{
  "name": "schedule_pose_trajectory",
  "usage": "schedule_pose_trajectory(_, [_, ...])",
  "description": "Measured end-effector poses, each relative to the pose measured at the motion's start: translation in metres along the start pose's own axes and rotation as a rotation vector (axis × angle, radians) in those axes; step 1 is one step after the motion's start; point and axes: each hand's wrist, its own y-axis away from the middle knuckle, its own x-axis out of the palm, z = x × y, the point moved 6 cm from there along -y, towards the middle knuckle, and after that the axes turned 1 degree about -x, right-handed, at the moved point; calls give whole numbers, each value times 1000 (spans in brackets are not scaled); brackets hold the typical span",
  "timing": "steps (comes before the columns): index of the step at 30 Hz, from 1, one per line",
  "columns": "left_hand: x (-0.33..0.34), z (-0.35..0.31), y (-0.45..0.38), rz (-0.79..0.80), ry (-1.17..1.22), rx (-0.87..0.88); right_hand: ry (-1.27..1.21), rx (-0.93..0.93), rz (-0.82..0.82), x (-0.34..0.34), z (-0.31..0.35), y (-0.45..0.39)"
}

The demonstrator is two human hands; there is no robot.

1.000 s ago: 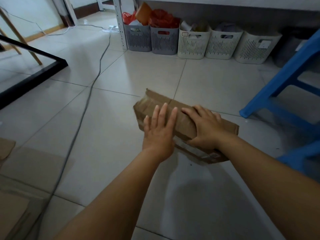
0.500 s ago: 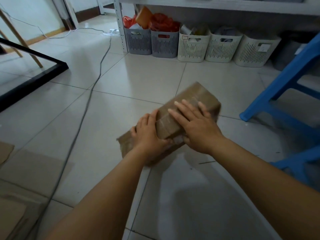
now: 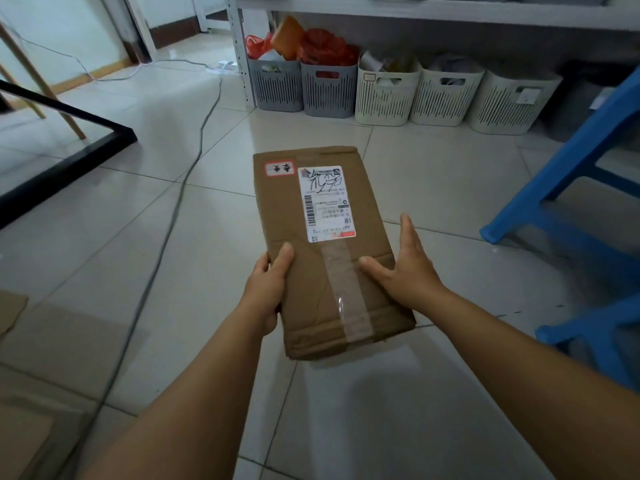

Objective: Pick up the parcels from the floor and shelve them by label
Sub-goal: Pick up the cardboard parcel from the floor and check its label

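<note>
A flat brown cardboard parcel (image 3: 304, 258) is held above the tiled floor, its long side pointing away from me. Its top face shows a white shipping label (image 3: 325, 202), a small red-edged sticker and a strip of clear tape. My left hand (image 3: 268, 285) grips the near left edge, thumb on top. My right hand (image 3: 405, 268) holds the near right edge, thumb on the top face and fingers stretched along the side. A white shelf (image 3: 433, 8) runs across the back.
Under the shelf stand two grey baskets (image 3: 304, 88) and three white baskets (image 3: 443, 95) with items inside. A blue plastic stool (image 3: 571, 202) is at the right. A grey cable (image 3: 173, 209) crosses the floor at the left, beside a black frame (image 3: 69, 161). Flat cardboard (image 3: 20, 427) lies bottom left.
The parcel has been turned over and lifted off the floor, so its label now faces up. Both hands moved from its top to its near side edges.
</note>
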Motion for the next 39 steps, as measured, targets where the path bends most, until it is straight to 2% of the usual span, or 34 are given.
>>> schedule_pose_trajectory(6, [-3, 8, 0, 72, 46, -55, -492, 229, 262, 8, -14, 7])
schedule_pose_trajectory(10, [2, 1, 2, 114, 90, 4, -726, 186, 364, 11, -9, 9])
schedule_pose_trajectory(13, [3, -3, 4, 148, 102, 54, -816, 149, 369, 11, -9, 8])
schedule_pose_trajectory(24, [11, -3, 5, 206, 124, 102, -937, 176, 285, 4, -15, 6])
schedule_pose_trajectory(32, [16, -20, 2, 97, 24, 165, -880, 139, 272, 3, -18, 6])
schedule_pose_trajectory(39, [10, -18, 1, 49, -12, 141, -834, 176, 286, 8, -16, 8])
